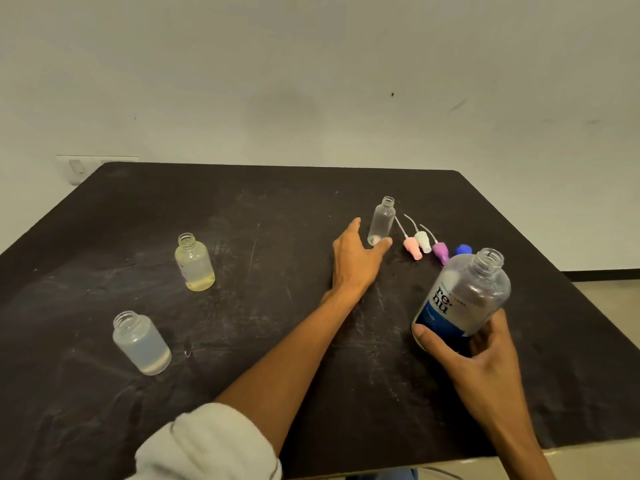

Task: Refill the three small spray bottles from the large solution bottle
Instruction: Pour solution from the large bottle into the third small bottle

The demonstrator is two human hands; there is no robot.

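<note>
My right hand (485,355) grips the large clear solution bottle (464,299) with a blue label; it is uncapped and tilted to the right. My left hand (353,258) reaches across the table with fingers spread, its thumb touching the base of a small clear spray bottle (382,221) that stands open and almost empty. A second small bottle (194,261) holding a little yellowish liquid stands left of centre. A third, frosted bottle (141,342) with a little clear liquid stands at the near left. All are uncapped.
Three spray heads with dip tubes, pink (412,247), white (423,240) and purple (440,252), lie right of the small clear bottle. A blue cap (463,250) lies behind the large bottle. The black table (277,209) ends near a white wall.
</note>
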